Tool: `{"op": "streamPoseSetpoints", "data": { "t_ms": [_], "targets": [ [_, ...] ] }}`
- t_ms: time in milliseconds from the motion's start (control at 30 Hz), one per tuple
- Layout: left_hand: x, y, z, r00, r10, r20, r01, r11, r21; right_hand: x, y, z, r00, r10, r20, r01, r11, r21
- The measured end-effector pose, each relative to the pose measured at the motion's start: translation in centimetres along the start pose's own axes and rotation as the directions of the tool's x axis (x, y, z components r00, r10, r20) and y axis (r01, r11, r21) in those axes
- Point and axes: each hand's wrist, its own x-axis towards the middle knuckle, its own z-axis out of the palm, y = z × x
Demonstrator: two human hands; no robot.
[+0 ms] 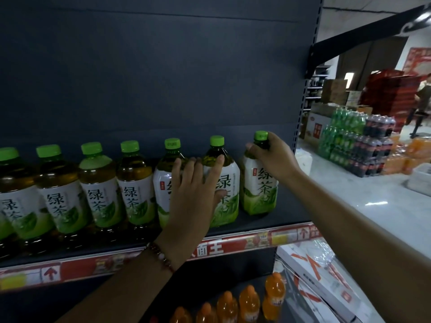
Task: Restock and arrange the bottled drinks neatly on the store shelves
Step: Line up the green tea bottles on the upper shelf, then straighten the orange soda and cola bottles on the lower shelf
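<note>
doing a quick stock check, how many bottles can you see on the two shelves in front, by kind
Green tea bottles, green caps, upper shelf: 7
Orange drink bottles, lower shelf: 5
Total: 12

The right hand grips the neck of the rightmost tea bottle; the left hand lies open against the two beside it. The floor stacks behind are not counted.

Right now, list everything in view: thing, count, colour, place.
Green-capped plastic green tea bottles: seven, upper shelf row.
Dark metal shelf: one, red price strip along its edge.
Orange plastic soda bottles: at least five, lower shelf.
White and red flat cartons: stacked, lower right.
Shrink-wrapped drink packs: green, dark, orange, on floor at right.
Cardboard boxes: several, brown, background.
Left hand: open, flat against fifth and sixth bottles; bead bracelet.
Right hand: grips seventh bottle's neck.
</note>
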Motion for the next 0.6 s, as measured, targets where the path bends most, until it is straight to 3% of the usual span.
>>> {"op": "streamPoseSetpoints", "data": {
  "t_ms": [600],
  "targets": [
    [0.0, -0.4, -0.4, 0.999, -0.006, -0.039, 0.002, 0.994, -0.110, -3.4, -0.9, 0.7, 0.994, -0.060, -0.089, 0.064, 0.997, 0.043]
  ]
}}
